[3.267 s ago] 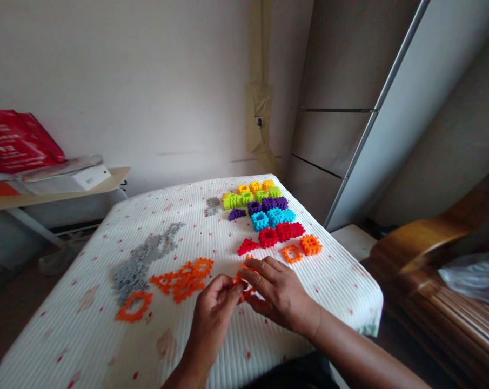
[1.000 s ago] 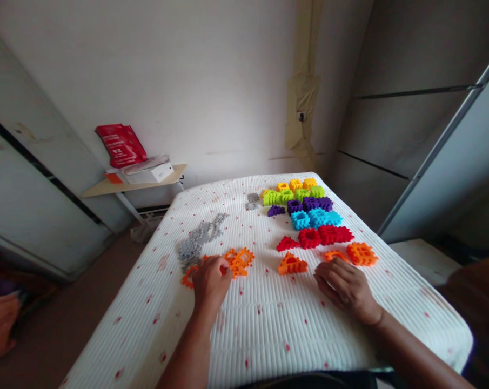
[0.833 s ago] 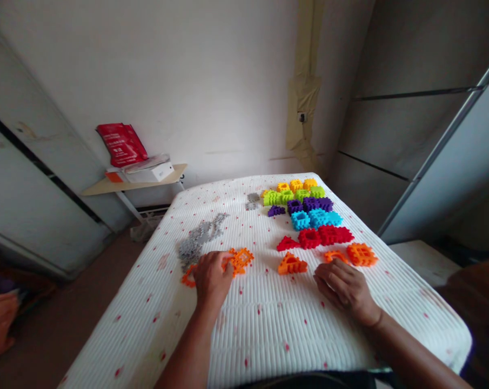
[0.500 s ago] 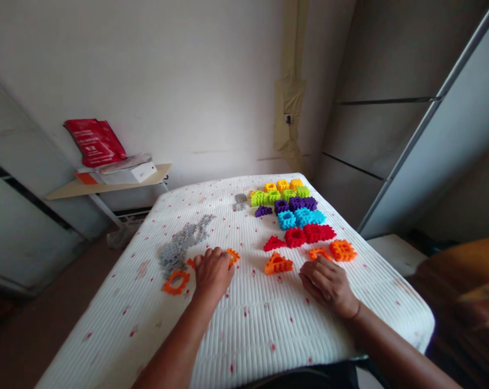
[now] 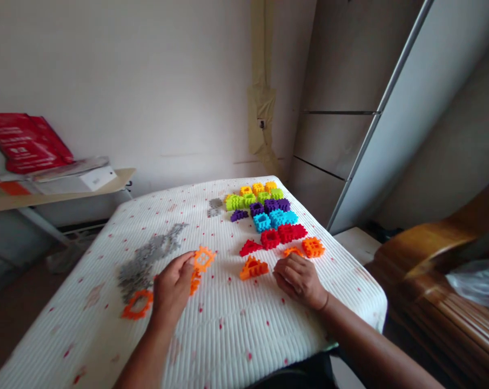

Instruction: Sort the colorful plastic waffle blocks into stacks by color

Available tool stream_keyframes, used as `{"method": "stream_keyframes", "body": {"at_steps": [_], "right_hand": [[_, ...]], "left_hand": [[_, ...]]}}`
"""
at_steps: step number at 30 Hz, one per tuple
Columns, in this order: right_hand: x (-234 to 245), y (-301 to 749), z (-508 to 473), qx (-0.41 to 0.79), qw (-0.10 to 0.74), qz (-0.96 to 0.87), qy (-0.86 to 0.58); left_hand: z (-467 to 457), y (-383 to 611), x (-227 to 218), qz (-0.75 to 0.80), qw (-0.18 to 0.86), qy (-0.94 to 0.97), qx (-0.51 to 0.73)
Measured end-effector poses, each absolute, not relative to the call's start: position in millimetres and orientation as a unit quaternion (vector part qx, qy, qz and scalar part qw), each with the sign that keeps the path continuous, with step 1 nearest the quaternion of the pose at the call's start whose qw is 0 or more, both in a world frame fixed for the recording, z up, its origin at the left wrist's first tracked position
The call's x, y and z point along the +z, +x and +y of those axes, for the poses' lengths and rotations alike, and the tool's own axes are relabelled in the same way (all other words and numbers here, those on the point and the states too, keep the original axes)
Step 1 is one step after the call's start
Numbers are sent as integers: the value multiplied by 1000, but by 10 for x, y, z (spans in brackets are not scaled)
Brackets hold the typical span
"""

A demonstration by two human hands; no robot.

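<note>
Between the thumb and fingers of my left hand [image 5: 171,286], an orange square interlocking tile [image 5: 203,259] with a cut-out centre is raised off the cloth. Another orange tile [image 5: 194,282] shows partly behind that hand, and an orange frame-like tile [image 5: 139,305] lies to its left. My right hand [image 5: 300,280] rests on the table with curled fingers; whatever may be inside them is hidden. Just beyond its knuckles an orange piece [image 5: 293,252] is partly covered. An orange triangular block [image 5: 254,268] stands between the hands, and an orange cube [image 5: 313,247] sits farther right.
Rows of red [image 5: 270,239], blue [image 5: 262,222], purple [image 5: 256,209], green [image 5: 249,199] and yellow blocks [image 5: 258,187] stand toward the far right. Grey pieces [image 5: 147,256] are heaped at left. A side table [image 5: 125,175] holds red packages; a wooden chair [image 5: 422,243] is at right.
My left hand has picked up the orange square tile from the cloth and turned it upright. My right hand stays beside the orange piece. The view has swung to the right.
</note>
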State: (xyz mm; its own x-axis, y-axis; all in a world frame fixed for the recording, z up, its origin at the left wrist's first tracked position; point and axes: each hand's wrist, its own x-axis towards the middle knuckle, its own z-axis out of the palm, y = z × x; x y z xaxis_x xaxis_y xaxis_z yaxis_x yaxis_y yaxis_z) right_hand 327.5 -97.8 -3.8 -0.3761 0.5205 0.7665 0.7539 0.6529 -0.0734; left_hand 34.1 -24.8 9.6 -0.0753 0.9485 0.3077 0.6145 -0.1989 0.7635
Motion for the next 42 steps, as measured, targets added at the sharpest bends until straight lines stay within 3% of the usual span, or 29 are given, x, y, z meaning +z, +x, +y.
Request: {"method": "stream_keyframes", "body": {"at_steps": [3,6,16,22,29,35,42], "right_hand": [[52,3235,-968,-119,418,-807,-400],[141,3169,-943,-64,433,-802,-407],[339,2781,-929,-1,409,-810,-420],[458,2799,-962,-16,272,-878,-394],[540,2853,-1069,-11,237,-899,-370],[653,3665,-966,-4,293,-855,-428],[480,4597,-859,36,251,-796,-550]], "left_hand": [[-349,458,157,558,397,561,465],[-434,572,206,505,461,554,475],[-532,735,220,441,497,592,455],[-648,744,359,418,544,614,391],[-717,855,356,408,580,595,378],[-583,686,330,469,498,571,454],[-487,501,174,524,473,490,511]]}}
